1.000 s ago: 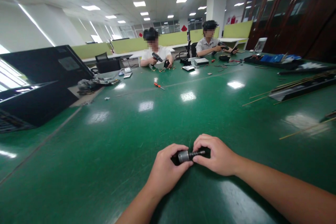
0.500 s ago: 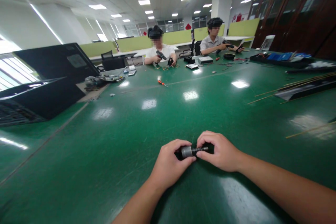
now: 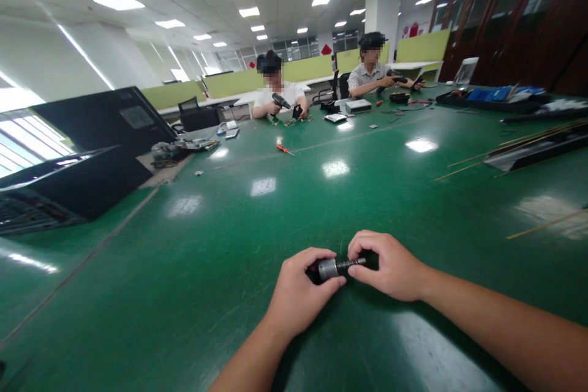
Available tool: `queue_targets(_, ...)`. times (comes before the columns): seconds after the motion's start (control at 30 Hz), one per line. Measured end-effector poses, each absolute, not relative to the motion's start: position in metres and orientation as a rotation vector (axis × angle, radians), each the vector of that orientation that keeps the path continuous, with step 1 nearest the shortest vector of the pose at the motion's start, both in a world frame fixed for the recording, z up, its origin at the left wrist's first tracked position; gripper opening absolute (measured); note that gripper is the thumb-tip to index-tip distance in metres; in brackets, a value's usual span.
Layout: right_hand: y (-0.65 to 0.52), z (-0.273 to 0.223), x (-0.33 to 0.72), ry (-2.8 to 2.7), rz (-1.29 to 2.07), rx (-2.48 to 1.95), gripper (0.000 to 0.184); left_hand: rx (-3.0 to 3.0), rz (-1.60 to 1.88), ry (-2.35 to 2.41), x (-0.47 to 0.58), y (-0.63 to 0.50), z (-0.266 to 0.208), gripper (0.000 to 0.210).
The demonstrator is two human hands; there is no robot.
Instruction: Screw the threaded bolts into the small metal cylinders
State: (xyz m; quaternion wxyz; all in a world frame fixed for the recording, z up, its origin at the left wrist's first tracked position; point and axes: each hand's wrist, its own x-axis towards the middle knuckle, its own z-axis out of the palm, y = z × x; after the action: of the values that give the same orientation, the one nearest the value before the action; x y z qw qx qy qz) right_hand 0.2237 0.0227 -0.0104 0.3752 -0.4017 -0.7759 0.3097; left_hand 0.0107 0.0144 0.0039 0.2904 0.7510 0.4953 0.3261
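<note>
Since the earlier frames the view is swinging slightly, so the hands are sitting a little farther right in the frame; the gap between their fingertips is widening a touch.

In the head view, the part [image 3: 339,266] is lying in the lower centre of the frame, in the fingers of both hands and low over the green table [image 3: 220,269]; whether it is resting on the surface cannot be told. The left hand [image 3: 298,291] is holding its dark end, the thumb and index finger curving around beside the silver collar [image 3: 327,268]. The right hand [image 3: 392,266] is keeping thumb and fingertips narrow, pinching the thin shaft [image 3: 358,261] near its tip. Collar and shaft are appearing as one joined piece in line, so nothing is showing as taken off; what is left to do on the part is not showing, and any turning is too slight to judge.

An orange screwdriver [image 3: 285,150] is lying near the upper centre, well apart from the hands. Two co-workers are sitting beyond, one holding a drill [image 3: 280,101] at upper centre, the other holding a second drill [image 3: 395,77] at upper right. A black case [image 3: 105,187] is standing at the left, and thin rods [image 3: 463,162] are lying at the right.
</note>
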Motion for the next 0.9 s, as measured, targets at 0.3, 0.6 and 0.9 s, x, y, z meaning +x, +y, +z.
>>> queue_targets(0.3, 0.022, -0.0101, 0.2276, -1.996, 0.818, -0.999, 0.007, 1.985, 0.895, 1.301, 0.0126, 0.0129, 0.0048, 0.028)
queue_targets(0.6, 0.0198, -0.0093, 0.2299, -1.989, 0.821, -0.985, 0.007, 1.955, 0.895, 1.296, 0.0129, 0.013, 0.0051, 0.03)
queue_targets(0.9, 0.0238, -0.0107, 0.231, -1.934, 0.882, -0.981, 0.014, 1.942, 0.899, 1.318, 0.0106, 0.0138, 0.0054, 0.028)
